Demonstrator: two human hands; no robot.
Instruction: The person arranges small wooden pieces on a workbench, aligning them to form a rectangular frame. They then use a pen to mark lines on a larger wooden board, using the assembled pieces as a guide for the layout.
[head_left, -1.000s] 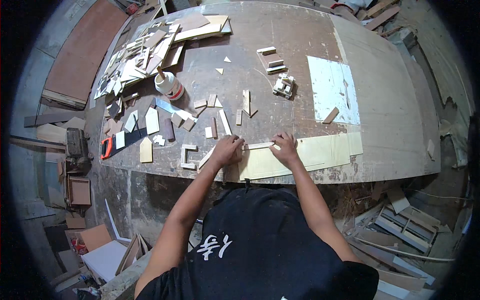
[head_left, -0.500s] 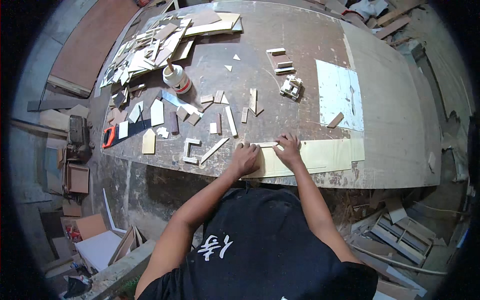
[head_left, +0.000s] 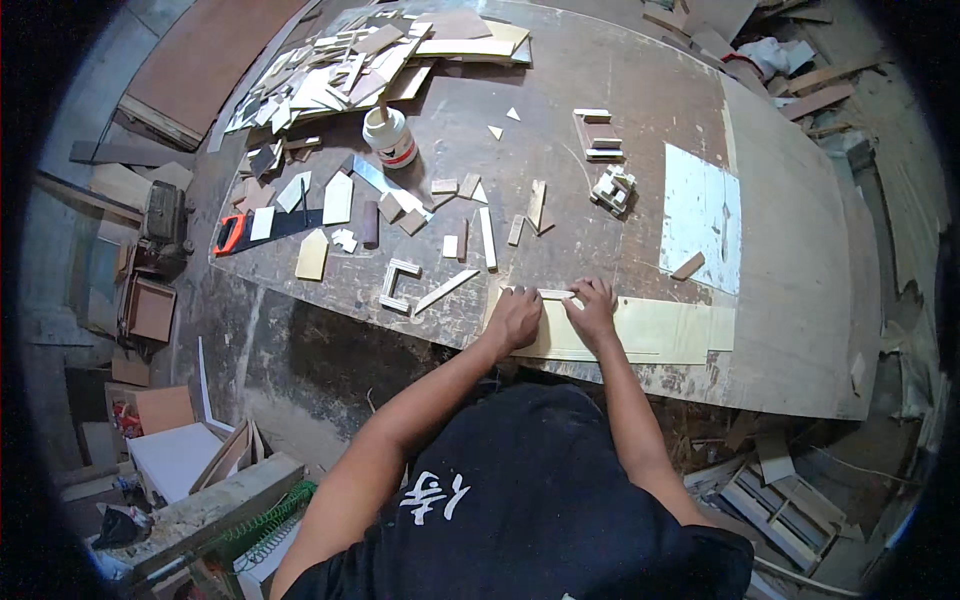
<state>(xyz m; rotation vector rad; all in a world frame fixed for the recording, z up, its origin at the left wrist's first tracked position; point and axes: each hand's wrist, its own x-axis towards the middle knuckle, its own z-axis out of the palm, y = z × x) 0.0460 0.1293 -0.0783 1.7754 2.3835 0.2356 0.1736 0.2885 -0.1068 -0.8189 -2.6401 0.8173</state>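
At the table's near edge lies a pale yellow board [head_left: 668,331]. A short, light wooden strip [head_left: 555,294] runs along its far edge, between my two hands. My left hand [head_left: 515,320] is closed over the strip's left end, with its fingertips at the far edge of the board. My right hand [head_left: 593,310] pinches the right end between thumb and fingers. Left of my hands are a small C-shaped wooden frame [head_left: 392,286] and a loose slanted stick [head_left: 446,291]. My fingers partly hide both ends of the strip.
A glue bottle [head_left: 390,137] with a stick in it stands back left, before a heap of wood scraps [head_left: 345,80]. A handsaw [head_left: 231,233] with an orange handle lies left. Small assembled wooden pieces [head_left: 612,190] and a white sheet [head_left: 700,215] sit further right.
The whole view has shifted and turned slightly, so the table's contents appear moved rightward. My hands keep their places at the strip's two ends, on the board.
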